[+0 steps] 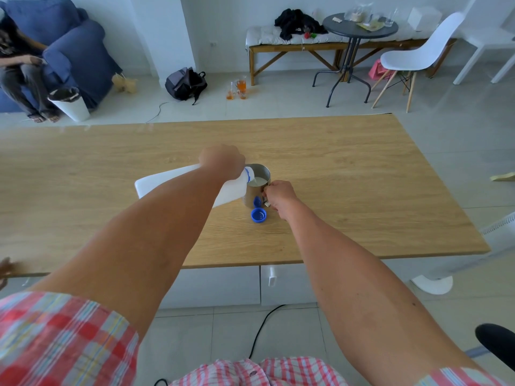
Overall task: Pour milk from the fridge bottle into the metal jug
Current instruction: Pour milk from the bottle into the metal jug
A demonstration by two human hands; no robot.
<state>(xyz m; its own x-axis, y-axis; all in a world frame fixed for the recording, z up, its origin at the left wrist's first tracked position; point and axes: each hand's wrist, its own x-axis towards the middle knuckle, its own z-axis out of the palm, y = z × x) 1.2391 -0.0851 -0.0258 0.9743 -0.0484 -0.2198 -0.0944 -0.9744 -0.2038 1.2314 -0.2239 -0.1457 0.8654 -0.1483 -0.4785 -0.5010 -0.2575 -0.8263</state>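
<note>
A white plastic milk bottle (167, 182) lies tipped almost flat over the wooden table (348, 168), its neck above the rim of the metal jug (257, 190). My left hand (221, 160) grips the bottle near its neck. Milk runs from the mouth into the jug, where a white pool shows inside. My right hand (280, 197) holds the jug's handle on its right side. The jug stands upright. The blue bottle cap (258, 215) lies open side up on the table just in front of the jug.
A black cable (262, 327) runs across the floor under the table's near edge. A white chair (418, 54) and a round dark side table (359, 29) stand beyond the far right. A person sits on a blue sofa (72, 43) at far left.
</note>
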